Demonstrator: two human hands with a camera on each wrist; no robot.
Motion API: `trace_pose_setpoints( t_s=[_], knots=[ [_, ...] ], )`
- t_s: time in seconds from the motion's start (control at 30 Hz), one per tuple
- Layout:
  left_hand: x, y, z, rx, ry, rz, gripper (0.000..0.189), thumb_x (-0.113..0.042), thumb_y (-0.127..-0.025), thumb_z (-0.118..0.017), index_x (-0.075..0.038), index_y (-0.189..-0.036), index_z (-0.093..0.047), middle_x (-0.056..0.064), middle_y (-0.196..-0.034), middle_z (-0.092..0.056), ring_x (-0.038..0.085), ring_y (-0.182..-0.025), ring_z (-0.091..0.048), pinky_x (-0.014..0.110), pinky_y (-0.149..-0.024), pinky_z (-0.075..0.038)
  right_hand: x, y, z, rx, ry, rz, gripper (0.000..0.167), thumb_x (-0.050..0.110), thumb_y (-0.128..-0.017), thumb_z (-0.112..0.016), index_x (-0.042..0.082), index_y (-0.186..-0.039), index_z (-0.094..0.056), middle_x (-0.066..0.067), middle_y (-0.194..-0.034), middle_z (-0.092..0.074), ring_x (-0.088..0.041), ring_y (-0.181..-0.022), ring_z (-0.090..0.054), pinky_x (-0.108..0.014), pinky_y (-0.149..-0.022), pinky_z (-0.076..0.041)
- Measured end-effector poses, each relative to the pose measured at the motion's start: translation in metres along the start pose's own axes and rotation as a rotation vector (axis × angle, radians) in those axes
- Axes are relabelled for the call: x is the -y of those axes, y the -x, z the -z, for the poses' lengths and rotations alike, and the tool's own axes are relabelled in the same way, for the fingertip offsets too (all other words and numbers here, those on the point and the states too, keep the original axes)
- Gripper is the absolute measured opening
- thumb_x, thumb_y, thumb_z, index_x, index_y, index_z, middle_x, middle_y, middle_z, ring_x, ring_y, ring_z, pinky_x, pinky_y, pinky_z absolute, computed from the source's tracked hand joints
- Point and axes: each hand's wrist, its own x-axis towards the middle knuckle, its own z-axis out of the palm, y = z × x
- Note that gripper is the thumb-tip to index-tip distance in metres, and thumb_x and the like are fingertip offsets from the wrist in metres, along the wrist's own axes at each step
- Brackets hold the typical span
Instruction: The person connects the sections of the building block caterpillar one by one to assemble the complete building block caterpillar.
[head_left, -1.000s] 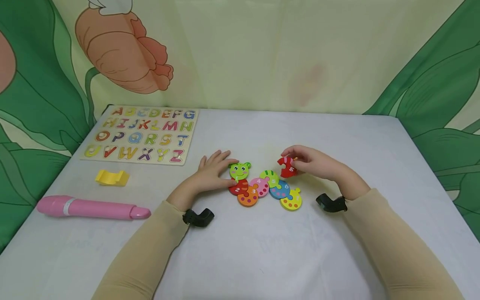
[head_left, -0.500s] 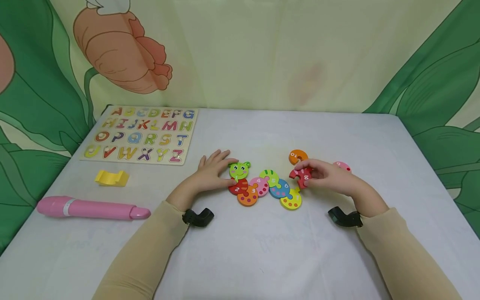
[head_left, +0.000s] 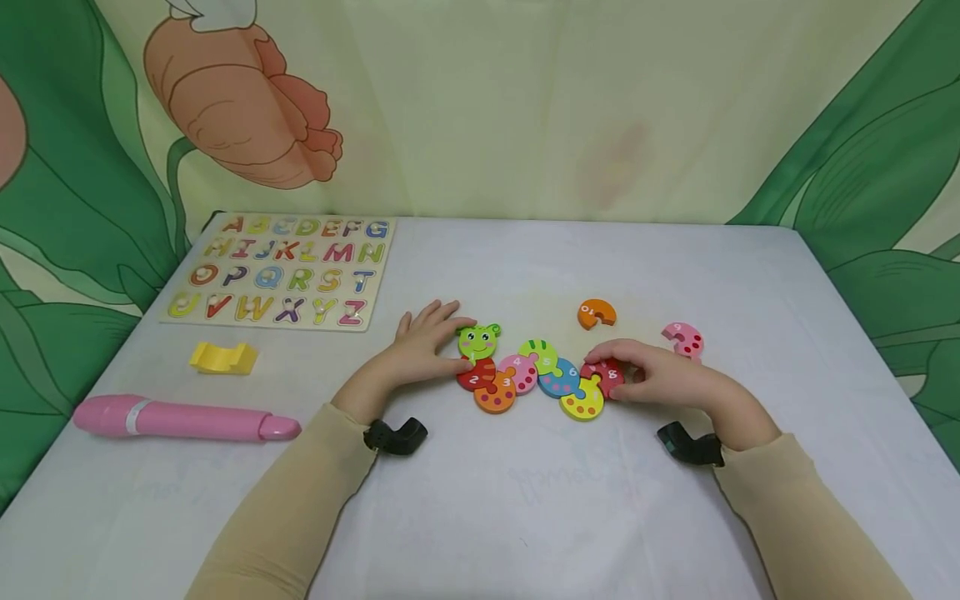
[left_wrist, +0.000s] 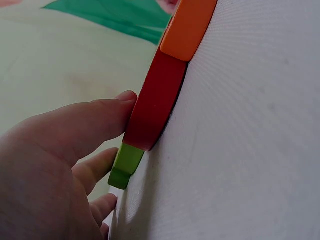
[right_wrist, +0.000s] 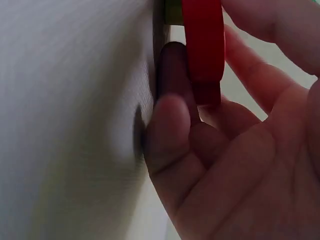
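A caterpillar number puzzle lies joined in a wavy row mid-table: green smiling head [head_left: 480, 340], red piece 2 [head_left: 472, 380], orange piece 3 [head_left: 493, 400], then pink, green, blue and yellow [head_left: 582, 407] pieces. My left hand [head_left: 408, 358] rests at the head end with fingers spread, its thumb touching the red piece and index finger at the green head. With thumb and fingers, my right hand [head_left: 667, 375] grips a red piece [right_wrist: 204, 45] at the yellow piece's upper right. In the right wrist view it appears slightly above the tabletop; whether it interlocks is unclear.
Loose orange piece 10 [head_left: 597, 312] and pink piece 9 [head_left: 686, 339] lie beyond the right hand. At the left are an alphabet board [head_left: 281, 271], a yellow curved block [head_left: 223, 358] and a fat pink pen-shaped object [head_left: 202, 418]. A printed curtain [head_left: 480, 117] hangs behind the table.
My right hand has carried the red piece rightward, then down toward the yellow piece, turning it. The loose orange and pink pieces have come into sight. My left hand has stayed put.
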Motion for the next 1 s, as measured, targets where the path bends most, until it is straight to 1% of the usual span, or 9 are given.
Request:
trace_pose_setpoints(
  t_s=[0.13,0.23,0.37,0.6,0.7,0.8,0.87,0.9,1.0],
  knots=[
    [0.000,0.000,0.000,0.005,-0.004,0.009,0.063,-0.044,-0.078,-0.062,-0.027,-0.135,-0.041,0.003,-0.153,-0.016,0.027,-0.141,-0.001,0.060,-0.107,0.006,0.002,0.002,-0.002,-0.007,0.042,0.002,0.042,0.017,-0.082,-0.066,0.019,-0.122,-0.054,-0.010,-0.131,-0.045,-0.026,-0.112,-0.041,-0.029,-0.080,-0.048],
    [-0.001,0.000,0.000,0.008,-0.004,0.012,0.063,-0.044,-0.078,-0.062,-0.027,-0.135,-0.041,0.003,-0.153,-0.015,0.027,-0.141,0.000,0.060,-0.107,0.006,0.002,0.001,-0.003,-0.015,0.072,0.011,0.044,0.017,-0.081,-0.067,0.016,-0.123,-0.055,-0.012,-0.132,-0.044,-0.031,-0.120,-0.038,-0.037,-0.086,-0.049],
    [-0.001,0.000,0.001,0.010,-0.003,0.010,0.063,-0.045,-0.078,-0.062,-0.027,-0.135,-0.041,0.003,-0.153,-0.015,0.027,-0.141,0.000,0.060,-0.107,0.006,-0.001,0.000,-0.004,-0.019,0.092,0.010,0.045,0.016,-0.079,-0.068,0.015,-0.123,-0.056,-0.012,-0.131,-0.042,-0.033,-0.121,-0.037,-0.040,-0.085,-0.051],
    [-0.001,0.000,0.001,0.014,-0.003,0.008,0.062,-0.045,-0.079,-0.061,-0.027,-0.135,-0.041,0.003,-0.153,-0.015,0.027,-0.141,0.000,0.061,-0.107,0.006,-0.006,-0.001,-0.002,-0.010,0.077,0.003,0.047,0.017,-0.079,-0.068,0.016,-0.124,-0.054,-0.012,-0.132,-0.041,-0.033,-0.122,-0.037,-0.041,-0.086,-0.050],
    [0.000,0.000,0.000,0.013,-0.002,0.007,0.062,-0.045,-0.079,-0.061,-0.027,-0.135,-0.041,0.003,-0.153,-0.015,0.026,-0.141,0.000,0.060,-0.107,0.006,-0.006,0.004,0.003,-0.030,0.061,-0.012,0.046,0.018,-0.080,-0.068,0.017,-0.124,-0.054,-0.009,-0.127,-0.046,-0.029,-0.115,-0.043,-0.036,-0.083,-0.050],
    [-0.001,0.000,0.000,0.014,0.000,0.004,0.063,-0.045,-0.079,-0.061,-0.027,-0.135,-0.041,0.003,-0.153,-0.015,0.026,-0.141,0.001,0.060,-0.107,0.006,-0.009,0.013,0.015,-0.071,0.045,-0.018,0.044,0.017,-0.081,-0.066,0.016,-0.124,-0.054,-0.007,-0.123,-0.052,-0.023,-0.105,-0.049,-0.028,-0.078,-0.049],
    [-0.001,0.000,0.000,0.015,0.001,0.006,0.063,-0.045,-0.079,-0.061,-0.027,-0.135,-0.041,0.003,-0.153,-0.015,0.026,-0.141,0.001,0.060,-0.107,0.007,-0.013,0.021,0.025,-0.105,0.036,-0.041,0.043,0.018,-0.083,-0.064,0.015,-0.124,-0.053,-0.006,-0.118,-0.054,-0.018,-0.099,-0.050,-0.024,-0.074,-0.048],
    [-0.001,0.000,0.001,0.015,0.001,0.007,0.062,-0.045,-0.079,-0.062,-0.027,-0.135,-0.041,0.003,-0.153,-0.015,0.026,-0.141,0.001,0.060,-0.107,0.007,-0.016,0.025,0.030,-0.121,0.032,-0.044,0.043,0.018,-0.084,-0.063,0.014,-0.125,-0.052,-0.006,-0.117,-0.054,-0.015,-0.098,-0.051,-0.022,-0.074,-0.047],
    [-0.001,0.000,0.001,0.015,0.004,0.010,0.062,-0.045,-0.079,-0.062,-0.027,-0.134,-0.041,0.003,-0.153,-0.015,0.026,-0.141,0.001,0.060,-0.107,0.007,-0.028,0.036,0.043,-0.171,-0.007,-0.090,0.045,0.020,-0.086,-0.061,0.012,-0.128,-0.048,-0.008,-0.112,-0.054,-0.009,-0.095,-0.050,-0.019,-0.073,-0.048]
  ],
)
